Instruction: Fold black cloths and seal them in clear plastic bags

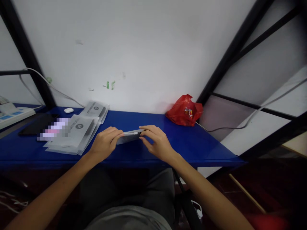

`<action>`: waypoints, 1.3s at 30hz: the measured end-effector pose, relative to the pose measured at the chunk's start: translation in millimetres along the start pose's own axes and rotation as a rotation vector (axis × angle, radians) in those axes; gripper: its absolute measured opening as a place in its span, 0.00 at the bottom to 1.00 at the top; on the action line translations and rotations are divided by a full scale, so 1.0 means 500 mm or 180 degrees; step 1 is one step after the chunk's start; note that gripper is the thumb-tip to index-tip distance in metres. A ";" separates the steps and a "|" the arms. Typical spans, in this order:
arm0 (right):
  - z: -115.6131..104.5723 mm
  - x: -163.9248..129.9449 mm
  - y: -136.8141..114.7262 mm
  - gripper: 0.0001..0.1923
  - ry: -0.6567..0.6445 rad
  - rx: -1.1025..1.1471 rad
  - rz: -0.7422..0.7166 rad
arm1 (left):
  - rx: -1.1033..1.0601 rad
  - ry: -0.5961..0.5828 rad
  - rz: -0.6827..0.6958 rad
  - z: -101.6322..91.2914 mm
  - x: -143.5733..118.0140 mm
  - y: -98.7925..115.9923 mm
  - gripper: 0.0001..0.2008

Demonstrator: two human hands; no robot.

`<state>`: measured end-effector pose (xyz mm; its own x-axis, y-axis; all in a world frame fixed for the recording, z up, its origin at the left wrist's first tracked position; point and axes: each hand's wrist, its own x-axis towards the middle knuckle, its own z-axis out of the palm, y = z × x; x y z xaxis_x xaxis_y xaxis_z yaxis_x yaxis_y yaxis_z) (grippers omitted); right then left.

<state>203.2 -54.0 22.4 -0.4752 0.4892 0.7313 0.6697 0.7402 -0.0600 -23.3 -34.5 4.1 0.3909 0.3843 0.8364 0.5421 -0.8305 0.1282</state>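
A translucent zip bag [127,138] is held up over the blue desk, with its top edge toward me. At the bag's left end, my left hand [105,143] pinches the rim between thumb and fingers. My right hand [157,142] grips the other end, where a small dark piece, perhaps a zip slider, shows by the fingertips. What the bag contains, if anything, cannot be made out. To the left lies a pile of frosted plastic bags [78,129] with dark print, and a second pile of the same bags [94,110] is behind it.
On the blue desk [201,143], a red plastic bag [183,111] sits at the back right. A white earbud case [68,110], a dark tablet-like slab [35,124] and a power strip [16,115] are at left. Black frame posts flank the desk; a cable [230,129] crosses on the right.
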 end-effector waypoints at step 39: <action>0.005 -0.018 0.003 0.03 -0.0080 0.0186 0.0340 | 0.0021 -0.0125 -0.0189 0.002 -0.002 0.020 0.11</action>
<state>206.8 -56.2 14.1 -0.4175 0.5776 0.7015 0.6832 0.7085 -0.1768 -17.7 -42.7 4.1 0.3868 0.4485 0.8058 0.5700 -0.8031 0.1734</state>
